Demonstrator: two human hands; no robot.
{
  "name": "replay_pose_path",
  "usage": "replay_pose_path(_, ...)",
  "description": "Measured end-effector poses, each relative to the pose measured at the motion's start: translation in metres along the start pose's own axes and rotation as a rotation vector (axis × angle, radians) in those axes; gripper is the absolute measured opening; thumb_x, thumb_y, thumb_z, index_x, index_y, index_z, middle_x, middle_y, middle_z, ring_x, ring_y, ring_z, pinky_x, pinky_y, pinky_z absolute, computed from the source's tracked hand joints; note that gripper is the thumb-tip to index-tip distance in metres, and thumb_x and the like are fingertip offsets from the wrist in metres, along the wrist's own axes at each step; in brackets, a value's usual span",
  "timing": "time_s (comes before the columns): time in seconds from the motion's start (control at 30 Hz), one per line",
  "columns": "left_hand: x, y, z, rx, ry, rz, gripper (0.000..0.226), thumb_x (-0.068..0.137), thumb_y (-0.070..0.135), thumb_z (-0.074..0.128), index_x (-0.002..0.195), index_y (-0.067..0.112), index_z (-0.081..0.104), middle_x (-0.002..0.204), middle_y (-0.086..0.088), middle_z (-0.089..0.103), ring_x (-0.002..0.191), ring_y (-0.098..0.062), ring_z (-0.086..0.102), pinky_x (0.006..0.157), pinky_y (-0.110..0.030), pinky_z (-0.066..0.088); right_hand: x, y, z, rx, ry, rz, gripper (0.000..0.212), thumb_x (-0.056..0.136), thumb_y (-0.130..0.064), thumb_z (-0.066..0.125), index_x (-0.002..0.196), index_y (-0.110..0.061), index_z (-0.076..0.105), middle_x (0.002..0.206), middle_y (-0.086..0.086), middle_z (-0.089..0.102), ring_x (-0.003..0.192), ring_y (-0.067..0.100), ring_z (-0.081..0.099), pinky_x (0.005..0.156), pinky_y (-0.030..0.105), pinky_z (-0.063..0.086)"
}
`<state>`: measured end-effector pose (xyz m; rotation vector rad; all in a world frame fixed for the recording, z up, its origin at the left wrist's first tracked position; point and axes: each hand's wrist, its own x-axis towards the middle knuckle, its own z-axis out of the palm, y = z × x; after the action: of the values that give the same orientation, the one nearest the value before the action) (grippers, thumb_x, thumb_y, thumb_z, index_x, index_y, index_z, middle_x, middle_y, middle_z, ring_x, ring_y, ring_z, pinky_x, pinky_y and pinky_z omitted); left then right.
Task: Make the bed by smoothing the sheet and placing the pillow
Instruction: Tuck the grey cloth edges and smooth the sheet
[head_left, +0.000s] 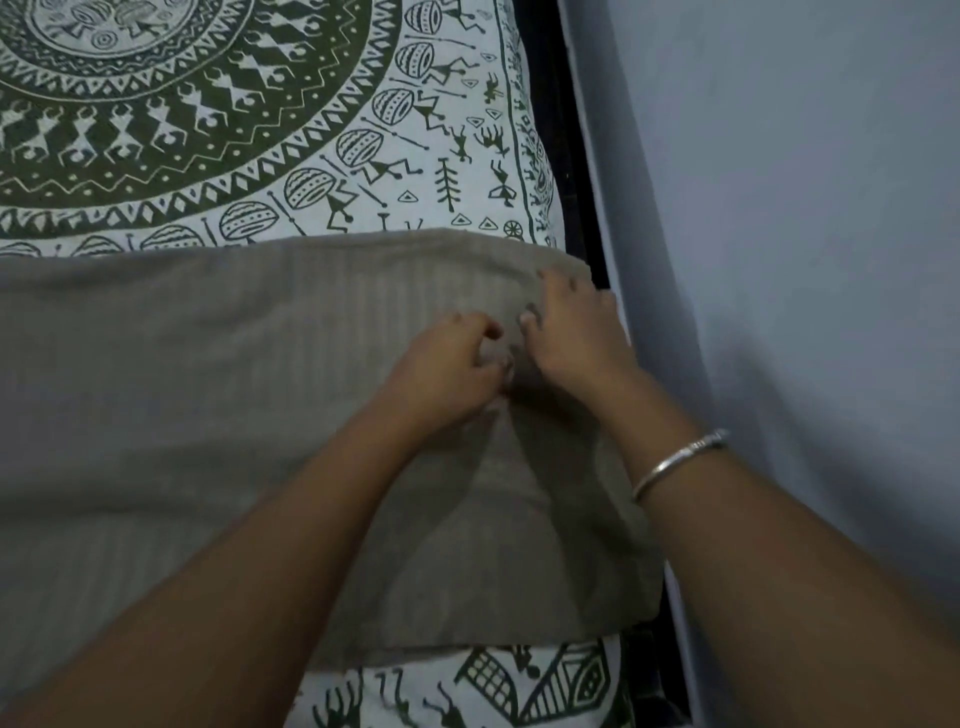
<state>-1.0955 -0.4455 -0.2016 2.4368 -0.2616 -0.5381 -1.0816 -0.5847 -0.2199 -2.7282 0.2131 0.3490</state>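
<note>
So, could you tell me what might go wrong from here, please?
1. The left hand and right hand bunch the grey blanket near its right edge; tugging could leave creases there.
2. That edge lies beside the dark gap by the wall, so cloth might slip in.
3. The bangle might snag the weave.

No words, numbers, labels or brands can be read. The bedsheet (457, 130) bears only green printed figures, drums, trees and triangles, no lettering. The grey cloth (182, 389) lying across it is unmarked.
</note>
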Motion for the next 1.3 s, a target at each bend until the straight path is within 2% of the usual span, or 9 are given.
replay_pose_path(0.2,0.077,-0.007,-0.021,0.198,0.126,0.005,0.041,0.096,0.019,0.046,0.136,0.007,0.043,0.143,-0.012,0.038,0.126,-0.027,0.042,0.098,-0.035,0.037,0.082,-0.008,-0.002,0.028,-0.057,-0.067,0.055,0.092,-0.016,0.043,0.145,-0.019,0.027,0.152,0.009,0.027,0.127,0.035,0.044,0.101,0.051,0.040)
replay_pose_path(0.3,0.107,-0.012,-0.019,0.243,0.074,-0.032,0.046,0.098,0.017,0.043,0.142,0.008,0.034,0.149,-0.013,0.027,0.131,-0.029,0.037,0.100,-0.038,0.036,0.102,0.005,0.008,0.022,-0.144,-0.047,0.041,0.093,-0.017,0.045,0.133,-0.014,0.039,0.134,0.018,0.041,0.116,0.039,0.049,0.095,0.046,0.043)
replay_pose_path(0.47,0.133,-0.010,-0.009,0.290,0.103,-0.134,0.021,0.096,0.017,0.047,0.113,0.005,0.045,0.121,-0.018,0.040,0.102,-0.038,0.051,0.075,-0.038,0.038,0.111,0.018,-0.001,-0.072,0.072,-0.167,0.017,0.094,-0.010,0.042,0.108,-0.007,0.050,0.109,0.018,0.049,0.095,0.036,0.052,0.075,0.040,0.042)
replay_pose_path(0.57,0.134,-0.012,-0.007,0.186,0.107,-0.070,0.025,0.095,0.019,0.051,0.115,0.005,0.046,0.121,-0.016,0.040,0.101,-0.034,0.051,0.081,-0.038,0.041,0.110,0.016,0.003,-0.135,0.028,-0.098,0.021,0.095,-0.012,0.038,0.114,-0.008,0.047,0.112,0.018,0.046,0.097,0.037,0.053,0.071,0.037,0.039)
replay_pose_path(0.77,0.154,-0.029,-0.032,0.432,0.399,-0.025,0.053,0.093,0.025,0.050,0.142,0.014,0.034,0.147,-0.014,0.032,0.132,-0.034,0.033,0.103,-0.049,0.030,0.144,-0.018,-0.009,-0.086,0.303,-0.238,0.044,0.089,-0.018,0.056,0.131,-0.013,0.046,0.136,0.012,0.044,0.121,0.033,0.041,0.093,0.042,0.039)
replay_pose_path(0.97,0.164,-0.049,0.000,0.443,0.171,-0.301,0.057,0.100,0.038,0.016,0.151,0.023,-0.004,0.159,-0.003,-0.013,0.145,-0.029,-0.015,0.113,-0.055,-0.009,0.169,-0.015,0.036,-0.128,-0.133,-0.384,0.054,0.102,-0.046,0.022,0.152,-0.036,0.004,0.161,-0.005,-0.010,0.145,0.036,-0.013,0.116,0.052,-0.003)
replay_pose_path(1.07,0.175,-0.037,0.007,0.460,0.134,-0.268,0.059,0.098,0.045,0.013,0.150,0.028,-0.008,0.158,-0.004,-0.018,0.143,-0.031,-0.020,0.108,-0.061,-0.014,0.179,0.006,0.034,-0.064,-0.137,-0.156,0.062,0.098,-0.059,0.018,0.149,-0.041,-0.010,0.159,-0.005,-0.018,0.146,0.036,-0.006,0.111,0.062,-0.006)
replay_pose_path(1.17,0.184,-0.021,0.011,0.553,0.041,-0.071,0.064,0.095,0.051,0.019,0.150,0.031,-0.007,0.158,-0.002,-0.018,0.143,-0.032,-0.019,0.110,-0.061,-0.012,0.191,0.025,0.022,0.043,-0.231,0.084,0.057,0.095,-0.062,0.013,0.145,-0.050,-0.012,0.162,0.002,0.004,0.144,0.038,0.015,0.109,0.070,-0.004)
replay_pose_path(1.3,0.169,-0.003,0.024,0.563,0.167,0.092,0.068,0.095,0.041,0.030,0.152,0.015,0.003,0.160,-0.003,-0.005,0.146,-0.025,-0.011,0.111,-0.054,-0.014,0.186,0.031,0.011,0.006,-0.002,-0.108,0.059,0.099,-0.045,0.023,0.153,-0.030,0.004,0.159,0.009,0.016,0.144,0.034,0.021,0.113,0.061,0.015)
